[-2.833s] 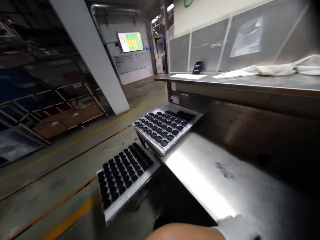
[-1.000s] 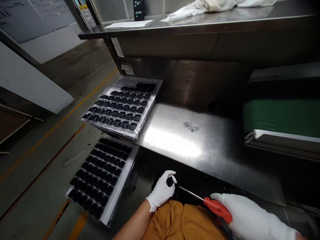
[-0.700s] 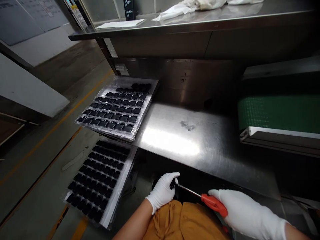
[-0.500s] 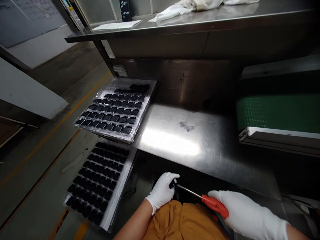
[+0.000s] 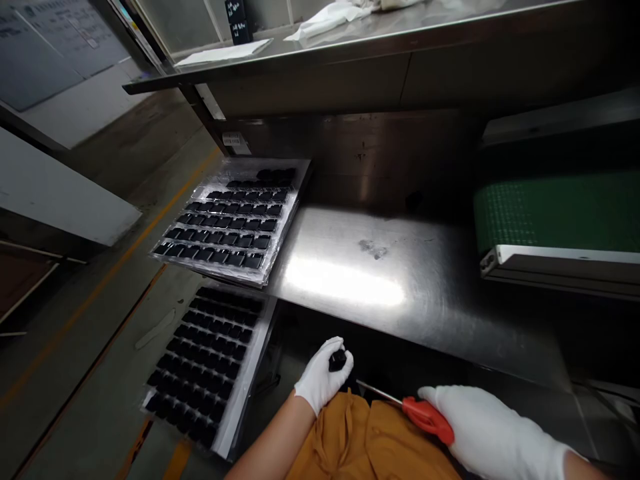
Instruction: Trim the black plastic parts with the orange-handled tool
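My left hand [image 5: 323, 379], in a white glove, is closed around a small black part [image 5: 337, 361] just above my lap. The exact kind of part cannot be made out. In my white-gloved right hand [image 5: 485, 427] is a screwdriver with a red handle [image 5: 427, 419] and a thin metal shaft. Its shaft points left, and the tip lies just below and to the right of my left hand, apart from the black part. To the left, an upper tray [image 5: 273, 257] and a lower tray [image 5: 245, 380] carry rows of similar black parts.
A steel table [image 5: 330, 230] stretches ahead of me, the upper tray overhanging its left end. At the right is a green conveyor belt [image 5: 565, 213] with a pale side rail. A steel shelf [image 5: 320, 57] above holds white cloth [image 5: 330, 19], paper and a black block.
My left hand has turned, bringing the black part more into view on top. The screwdriver tip has dropped slightly away from it. The view has shifted a little.
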Action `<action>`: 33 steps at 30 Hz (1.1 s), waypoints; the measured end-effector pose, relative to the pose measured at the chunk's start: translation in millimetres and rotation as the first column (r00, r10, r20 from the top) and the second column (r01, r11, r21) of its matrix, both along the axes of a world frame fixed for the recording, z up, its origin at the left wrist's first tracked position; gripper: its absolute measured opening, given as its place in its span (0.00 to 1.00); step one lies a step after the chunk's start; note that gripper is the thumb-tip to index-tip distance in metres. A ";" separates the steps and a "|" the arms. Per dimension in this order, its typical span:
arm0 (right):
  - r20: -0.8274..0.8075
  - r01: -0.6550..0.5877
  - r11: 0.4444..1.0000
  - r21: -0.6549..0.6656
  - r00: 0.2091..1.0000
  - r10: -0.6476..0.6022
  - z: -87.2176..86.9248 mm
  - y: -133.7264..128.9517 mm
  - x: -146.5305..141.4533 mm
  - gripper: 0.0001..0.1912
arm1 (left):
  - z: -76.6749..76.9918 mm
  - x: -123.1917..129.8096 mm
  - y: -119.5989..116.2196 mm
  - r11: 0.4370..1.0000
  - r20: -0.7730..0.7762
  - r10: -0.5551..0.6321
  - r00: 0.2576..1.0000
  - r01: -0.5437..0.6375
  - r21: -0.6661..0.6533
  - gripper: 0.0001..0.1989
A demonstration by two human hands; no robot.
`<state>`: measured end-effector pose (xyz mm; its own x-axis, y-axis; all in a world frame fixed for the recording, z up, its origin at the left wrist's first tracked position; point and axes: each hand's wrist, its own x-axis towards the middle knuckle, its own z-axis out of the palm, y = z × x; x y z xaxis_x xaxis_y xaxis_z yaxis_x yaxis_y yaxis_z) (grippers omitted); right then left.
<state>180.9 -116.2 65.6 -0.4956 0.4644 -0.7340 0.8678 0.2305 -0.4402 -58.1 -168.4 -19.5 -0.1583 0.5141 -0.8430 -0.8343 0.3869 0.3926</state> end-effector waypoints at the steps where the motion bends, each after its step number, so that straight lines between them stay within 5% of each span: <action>1: 0.009 0.005 1.000 0.015 1.000 -0.005 -1.0 0.8 -0.1 0.05 | 1.6 0.2 0.5 0.999 0.072 0.035 0.997 -0.033 -0.030 0.07; 7: 0.000 0.041 0.999 0.033 0.999 -0.041 -5.8 1.4 -3.5 0.04 | 6.2 2.1 -0.9 0.977 0.340 0.181 0.923 -0.128 -0.172 0.05; 20: -0.009 -0.032 0.999 0.010 0.999 0.032 -10.2 -10.1 -4.8 0.05 | 8.0 -2.4 -8.1 0.951 0.412 0.299 0.860 -0.235 -0.200 0.07; 27: -0.041 0.045 0.999 -0.011 0.998 -0.046 -3.2 -7.1 -5.6 0.06 | 8.8 -3.4 -10.0 0.958 0.491 0.287 0.822 -0.236 -0.163 0.09; 33: -0.053 0.048 0.999 -0.020 0.997 -0.049 -3.8 -10.8 1.9 0.07 | 9.2 -2.9 -8.7 0.988 0.493 0.151 0.857 -0.144 -0.052 0.07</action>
